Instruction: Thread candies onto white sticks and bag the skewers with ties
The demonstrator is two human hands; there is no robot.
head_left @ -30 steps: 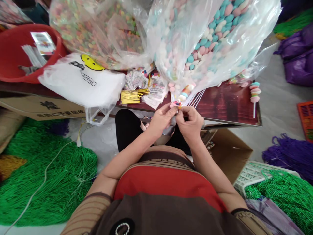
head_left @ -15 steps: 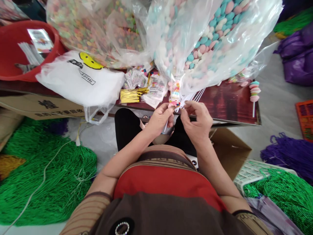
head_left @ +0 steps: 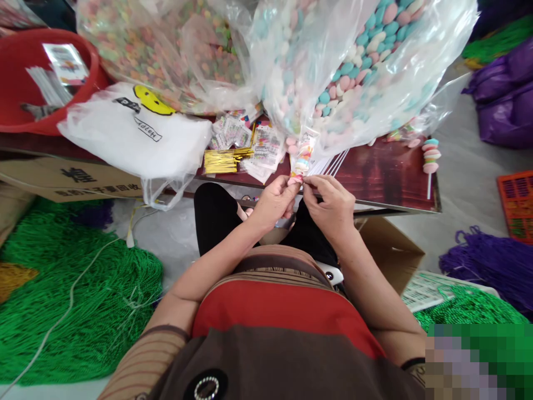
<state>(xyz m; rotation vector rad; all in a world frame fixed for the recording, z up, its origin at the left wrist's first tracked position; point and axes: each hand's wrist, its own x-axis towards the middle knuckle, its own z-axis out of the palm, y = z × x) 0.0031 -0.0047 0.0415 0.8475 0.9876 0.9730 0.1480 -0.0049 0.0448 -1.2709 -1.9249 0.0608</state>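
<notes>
Near the table's front edge my left hand (head_left: 275,203) is closed on the lower end of a wrapped candy skewer (head_left: 304,158), whose clear printed wrapper stands up beyond the fingers. My right hand (head_left: 331,203) pinches at the gathered base of that wrapper, its fingertips close to those of my left hand. Anything between the right fingertips is too small to make out. Gold twist ties (head_left: 220,161) lie in a bundle left of the hands, beside printed clear wrappers (head_left: 265,147). White sticks (head_left: 338,163) lie just beyond my right hand.
Large bags of gummies (head_left: 166,55) and marshmallow candies (head_left: 377,47) stand along the back. A red basin (head_left: 94,69) is at the left. One unwrapped skewer (head_left: 431,155) lies near the right edge of the dark red table (head_left: 387,172).
My right hand has moved left to the wrapper's base, and its fingers have closed together there. The wrapped skewer now tilts slightly to the right.
</notes>
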